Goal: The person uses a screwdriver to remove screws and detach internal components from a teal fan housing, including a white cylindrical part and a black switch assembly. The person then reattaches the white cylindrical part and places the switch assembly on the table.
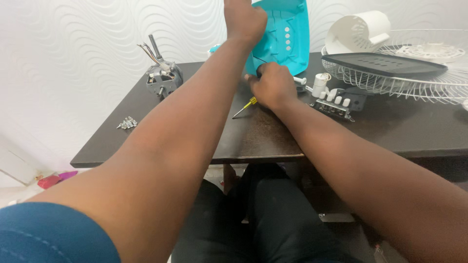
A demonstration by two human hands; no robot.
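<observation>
A turquoise plastic fan housing (287,36) with a column of white buttons stands upright on the dark table (243,136). My left hand (243,19) grips its upper left edge. My right hand (274,86) is closed at the housing's lower edge, close to the tabletop; what its fingers hold is hidden. A small screwdriver with a yellow handle (245,105) lies on the table just left of my right hand.
A grey fan motor with a shaft and wires (163,78) sits at the back left, with a small pile of screws (127,122) nearer. A white switch block (336,102), white wire fan guard (419,73), dark panel (382,63) and white plastic cover (358,31) lie to the right.
</observation>
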